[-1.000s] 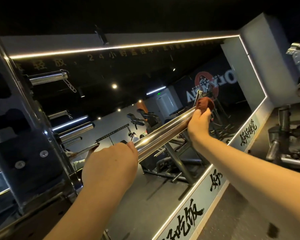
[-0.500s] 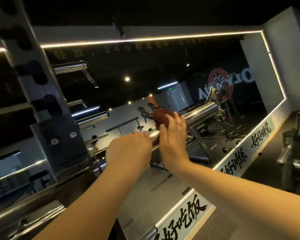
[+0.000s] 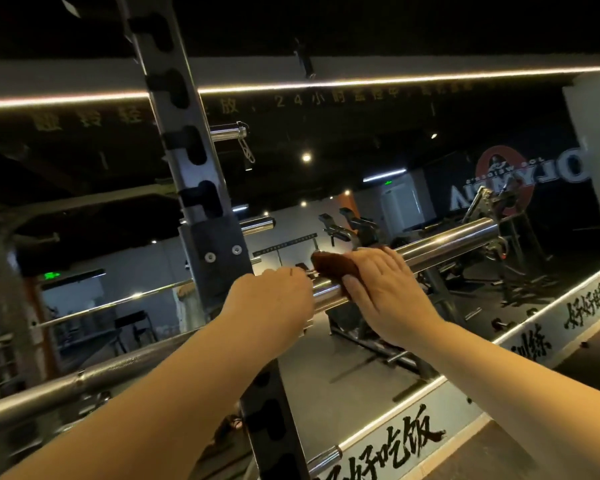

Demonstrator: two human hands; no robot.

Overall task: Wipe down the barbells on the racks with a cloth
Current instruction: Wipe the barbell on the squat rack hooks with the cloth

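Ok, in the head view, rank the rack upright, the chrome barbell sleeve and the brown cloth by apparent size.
1. rack upright
2. chrome barbell sleeve
3. brown cloth, partly covered by the right hand, yet clearly smallest

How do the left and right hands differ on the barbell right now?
The left hand curls round the barbell beside the rack upright; the right hand sits further out along it. The left hand has no cloth; the right hand holds the brown cloth against the steel. Both are on the same barbell, side by side.
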